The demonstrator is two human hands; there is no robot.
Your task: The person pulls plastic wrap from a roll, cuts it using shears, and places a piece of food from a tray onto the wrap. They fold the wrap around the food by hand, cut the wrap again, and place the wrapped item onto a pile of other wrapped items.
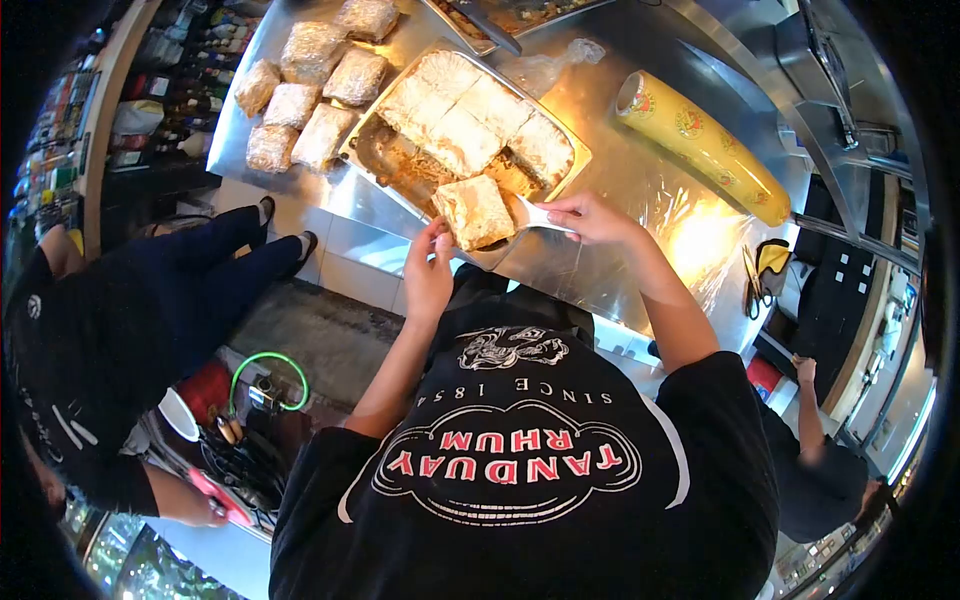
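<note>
A cut slice of lasagna with a browned pale top (476,212) is raised at the near edge of a metal baking pan (400,203). My right hand (592,217) is closed round the handle of a white spatula (535,214), whose blade goes under the slice and is mostly hidden. At the slice's left corner, the curled fingers of my left hand (430,268) grip its edge. Several more pieces of lasagna (455,110) lie in the pan's far part. Sauce and crumbs cover the pan's bare bottom at the near left.
Several plastic-wrapped portions (325,135) sit left of the pan. On the right lie a yellow roll of cling film (705,145), a spread film sheet (668,235) and scissors (755,285). Another tray (520,12) stands behind. Co-workers are at left (110,350) and right (815,470).
</note>
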